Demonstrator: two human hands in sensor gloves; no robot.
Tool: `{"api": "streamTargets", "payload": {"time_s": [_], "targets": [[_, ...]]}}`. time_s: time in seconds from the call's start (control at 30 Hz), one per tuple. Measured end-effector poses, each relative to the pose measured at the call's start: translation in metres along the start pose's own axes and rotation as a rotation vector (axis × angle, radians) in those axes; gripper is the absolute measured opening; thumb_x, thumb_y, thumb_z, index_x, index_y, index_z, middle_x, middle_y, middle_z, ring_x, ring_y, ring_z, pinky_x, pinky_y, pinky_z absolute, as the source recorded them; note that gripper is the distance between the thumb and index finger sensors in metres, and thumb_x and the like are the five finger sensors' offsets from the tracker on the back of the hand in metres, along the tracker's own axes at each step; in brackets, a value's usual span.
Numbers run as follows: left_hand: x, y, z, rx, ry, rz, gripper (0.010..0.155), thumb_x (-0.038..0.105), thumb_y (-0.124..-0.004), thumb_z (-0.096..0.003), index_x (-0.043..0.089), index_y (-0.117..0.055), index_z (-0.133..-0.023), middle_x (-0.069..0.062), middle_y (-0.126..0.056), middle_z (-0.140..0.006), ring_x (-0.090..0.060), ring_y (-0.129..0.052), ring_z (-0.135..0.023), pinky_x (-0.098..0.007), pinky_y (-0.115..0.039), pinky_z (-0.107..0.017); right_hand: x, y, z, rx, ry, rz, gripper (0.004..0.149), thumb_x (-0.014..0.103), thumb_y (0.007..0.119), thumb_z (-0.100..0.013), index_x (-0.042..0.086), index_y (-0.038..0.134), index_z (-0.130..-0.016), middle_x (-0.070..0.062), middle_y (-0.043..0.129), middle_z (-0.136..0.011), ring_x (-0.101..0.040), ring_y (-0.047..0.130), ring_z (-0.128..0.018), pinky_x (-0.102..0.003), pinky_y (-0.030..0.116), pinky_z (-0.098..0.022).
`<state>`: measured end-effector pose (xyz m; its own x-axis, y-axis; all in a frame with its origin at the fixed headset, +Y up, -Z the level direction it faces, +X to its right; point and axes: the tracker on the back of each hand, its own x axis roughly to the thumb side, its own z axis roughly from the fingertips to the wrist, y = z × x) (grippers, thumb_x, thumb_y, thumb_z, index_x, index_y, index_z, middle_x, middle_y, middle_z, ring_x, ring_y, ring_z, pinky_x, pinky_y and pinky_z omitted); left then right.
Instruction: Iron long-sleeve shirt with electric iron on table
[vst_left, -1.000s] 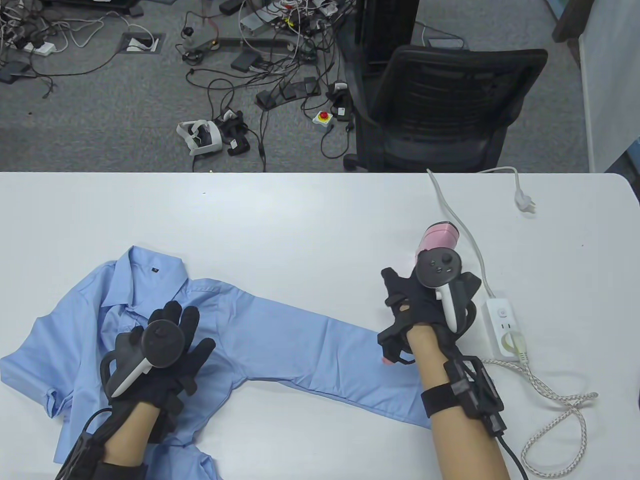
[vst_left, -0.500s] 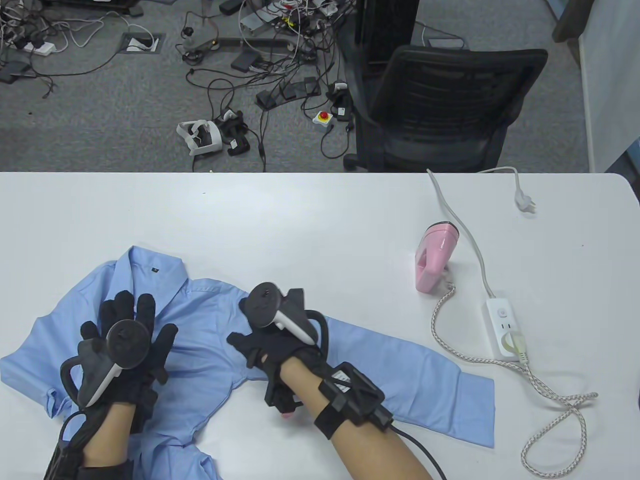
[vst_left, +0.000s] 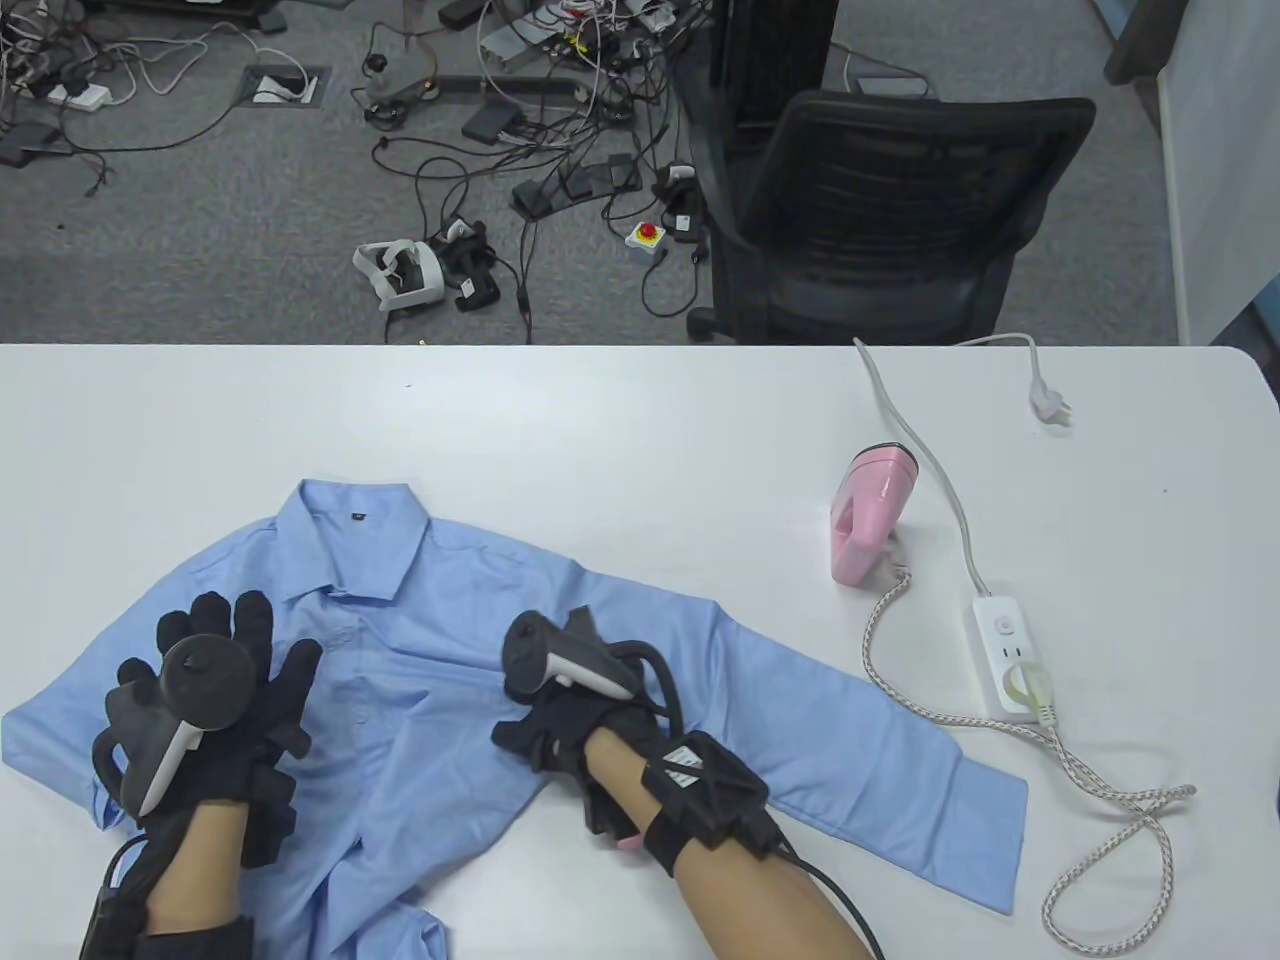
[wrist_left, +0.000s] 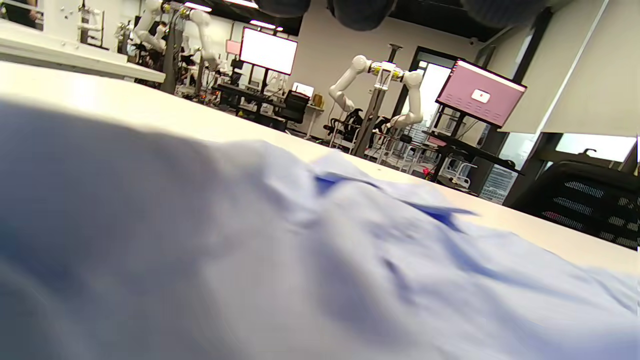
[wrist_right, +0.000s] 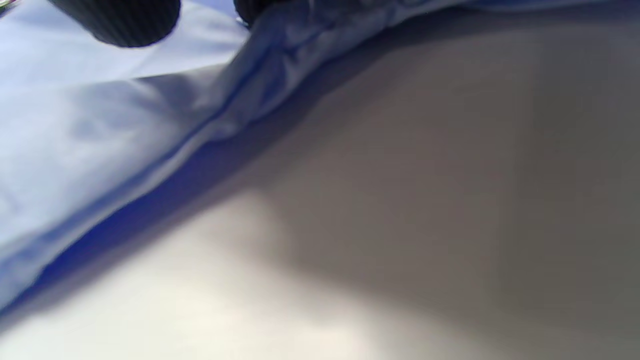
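**Shirt under both hands, iron parked apart**

Shirt (vst_left: 430, 660), light blue and long-sleeved, lies spread on the white table (vst_left: 620, 430), collar toward the far edge, one sleeve running out to the right. On its left side the left hand (vst_left: 215, 700) rests flat, fingers (vst_left: 250, 620) straight and splayed on the cloth, gripping nothing. Near the armpit of the long sleeve the right hand (vst_left: 560, 725) bears down on the fabric; its fingers are hidden beneath the tracker, so whether they pinch the cloth cannot be told. Well to the right the pink iron (vst_left: 868, 510) stands untouched, its cord (vst_left: 900, 690) plugged into a white power strip (vst_left: 1012, 655).
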<state>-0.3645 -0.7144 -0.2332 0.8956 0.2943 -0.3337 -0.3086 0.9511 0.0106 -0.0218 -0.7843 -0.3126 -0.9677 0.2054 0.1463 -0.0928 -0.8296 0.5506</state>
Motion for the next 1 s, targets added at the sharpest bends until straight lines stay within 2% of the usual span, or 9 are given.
{"api": "streamTargets", "payload": {"time_s": [0.2,0.3,0.37,0.4,0.5,0.6,0.67,0.73,1.0], "targets": [[0.01,-0.012,0.0,-0.108,-0.038,-0.035,0.073,0.07,-0.056,-0.0495,0.032,-0.039,-0.109,-0.01,-0.029,-0.122,-0.035,-0.019,-0.109,-0.065,-0.01,-0.068,-0.128,-0.029,0.002,-0.129,0.274,-0.187,0.041,0.064,0.065,-0.033,0.041,0.062,-0.067,0.012,0.04,-0.086,-0.023,0.027,-0.092,-0.066,0.036,-0.059],[0.025,-0.032,-0.002,-0.287,-0.108,0.019,0.073,0.07,-0.056,-0.0502,0.031,-0.041,-0.11,-0.012,-0.037,-0.121,-0.036,-0.021,-0.109,-0.065,-0.01,-0.068,-0.166,-0.033,0.009,-0.167,0.334,-0.229,0.039,0.06,0.067,-0.034,0.041,0.062,-0.067,0.011,0.039,-0.088,-0.025,0.024,-0.094,-0.063,0.033,-0.062],[0.035,-0.049,-0.003,-0.416,-0.132,0.004,0.073,0.07,-0.054,-0.0508,0.031,-0.038,-0.11,-0.011,-0.034,-0.122,-0.035,-0.018,-0.109,-0.065,-0.007,-0.068,-0.171,-0.032,0.014,-0.191,0.301,-0.27,0.045,0.059,0.067,-0.034,0.037,0.061,-0.073,0.007,0.035,-0.095,-0.032,0.021,-0.096,-0.061,0.031,-0.063],[0.039,-0.059,-0.004,-0.475,-0.139,-0.033,0.072,0.069,-0.054,-0.0508,0.032,-0.037,-0.11,-0.01,-0.031,-0.123,-0.034,-0.015,-0.109,-0.064,-0.005,-0.067,-0.171,-0.03,0.021,-0.254,0.294,-0.287,0.049,0.06,0.066,-0.034,0.033,0.062,-0.075,0.0,0.032,-0.099,-0.034,0.02,-0.097,-0.061,0.033,-0.063],[0.047,-0.077,-0.008,-0.524,-0.109,-0.183,0.074,0.07,-0.052,-0.0503,0.034,-0.029,-0.11,-0.005,-0.019,-0.123,-0.031,-0.008,-0.109,-0.063,-0.001,-0.067,-0.162,-0.025,0.038,-0.36,0.338,-0.265,0.061,0.061,0.066,-0.033,0.028,0.058,-0.084,-0.004,0.034,-0.099,-0.039,0.024,-0.096,-0.061,0.037,-0.063],[0.048,-0.088,-0.015,-0.457,-0.081,-0.268,0.074,0.071,-0.052,-0.0491,0.036,-0.026,-0.109,-0.004,-0.018,-0.122,-0.029,-0.006,-0.108,-0.063,0.0,-0.067,-0.152,-0.016,0.044,-0.243,0.354,-0.171,0.075,0.065,0.063,-0.033,0.027,0.045,-0.096,-0.007,0.024,-0.103,-0.043,0.024,-0.097,-0.065,0.039,-0.063],[0.048,-0.097,-0.025,-0.491,-0.04,-0.275,0.074,0.072,-0.052,-0.0483,0.039,-0.02,-0.107,0.0,-0.008,-0.119,-0.027,-0.003,-0.108,-0.062,0.002,-0.067,-0.154,-0.008,0.036,-0.115,0.37,-0.108,0.079,0.067,0.06,-0.035,0.031,0.028,-0.097,-0.007,0.015,-0.103,-0.043,0.015,-0.096,-0.063,0.034,-0.062],[0.046,-0.097,-0.033,-0.519,-0.014,-0.247,0.074,0.073,-0.051,-0.0479,0.042,-0.014,-0.105,0.004,0.0,-0.118,-0.025,0.001,-0.108,-0.061,0.004,-0.067,-0.157,-0.012,0.029,-0.141,0.378,-0.113,0.079,0.067,0.06,-0.035,0.034,0.025,-0.097,-0.006,0.013,-0.103,-0.044,0.014,-0.096,-0.065,0.033,-0.061],[0.059,-0.098,-0.077,-0.469,-0.014,-0.3,0.075,0.073,-0.054,-0.0451,0.046,-0.016,-0.103,0.008,-0.005,-0.118,-0.022,-0.002,-0.109,-0.06,0.003,-0.067,-0.174,-0.038,-0.012,-0.094,0.426,-0.184,0.083,0.065,0.068,-0.033,0.036,0.021,-0.095,-0.005,0.007,-0.101,-0.043,0.005,-0.095,-0.067,0.026,-0.06]]}}
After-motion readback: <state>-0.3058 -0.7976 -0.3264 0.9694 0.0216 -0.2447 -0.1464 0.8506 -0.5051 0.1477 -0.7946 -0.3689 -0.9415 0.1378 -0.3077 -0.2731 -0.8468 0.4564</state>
